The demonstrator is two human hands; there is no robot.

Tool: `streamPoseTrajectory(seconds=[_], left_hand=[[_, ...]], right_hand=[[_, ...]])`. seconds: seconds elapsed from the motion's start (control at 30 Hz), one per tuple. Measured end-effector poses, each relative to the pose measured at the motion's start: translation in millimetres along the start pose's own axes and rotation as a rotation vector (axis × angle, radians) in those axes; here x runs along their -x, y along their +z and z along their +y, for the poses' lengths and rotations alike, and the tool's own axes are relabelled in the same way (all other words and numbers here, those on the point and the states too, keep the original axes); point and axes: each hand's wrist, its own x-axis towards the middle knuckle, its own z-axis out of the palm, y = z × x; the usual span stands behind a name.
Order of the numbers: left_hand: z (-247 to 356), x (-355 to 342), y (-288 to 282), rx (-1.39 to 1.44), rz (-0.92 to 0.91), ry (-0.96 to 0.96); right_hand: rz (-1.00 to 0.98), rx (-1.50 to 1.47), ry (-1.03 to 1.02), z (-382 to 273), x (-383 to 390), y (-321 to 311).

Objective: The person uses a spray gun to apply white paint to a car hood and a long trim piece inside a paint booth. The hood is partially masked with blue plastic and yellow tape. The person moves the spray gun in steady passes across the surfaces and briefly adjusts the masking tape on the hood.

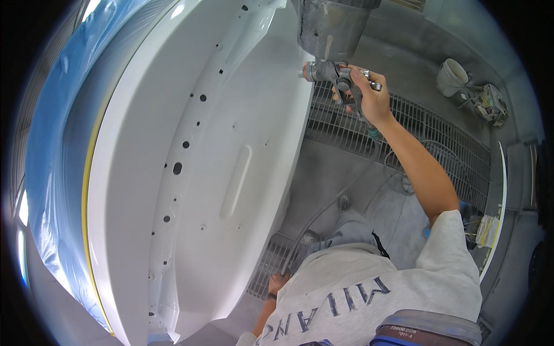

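Observation:
My right hand (375, 98), at the upper middle, is wrapped round the handle of a spray gun (341, 78). A dark, paint-stained cup (334, 32) sits on top of the gun, and its orange-ringed nozzle points left at a large white car body panel (259, 179). Round holes and a long raised rib mark the panel. Down by the panel's lower right edge, my left hand (278, 285) is closed round a grey air hose (316, 218). A green fitting (373, 132) joins the gun's handle below my right hand.
Blue masking film (57, 190) and a yellow tape line (86, 184) run along the panel's far left. Floor grating (444, 132) lies under my right arm. A pale bucket (452, 78) stands at the upper right; a thin white curved panel (501, 202) stands at the right.

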Motion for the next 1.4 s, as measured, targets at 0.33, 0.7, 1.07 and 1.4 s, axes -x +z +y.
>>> streamPoseTrajectory(seconds=[0.33, 0.7, 1.07, 1.4], left_hand=[[26, -11, 2, 0.008, 0.038, -0.097], [-157, -51, 108, -0.090, 0.059, 0.016], [-49, -47, 49, -0.202, 0.089, 0.173], [66, -49, 24, -0.012, 0.071, -0.206]], right_hand=[[0.399, 0.181, -0.127, 34, -39, -25], [-0.153, -0.011, 0.061, 24, 63, 8], [0.044, -0.077, 0.123, 46, -9, -38], [0.399, 0.228, 0.087, 73, -68, -86]])
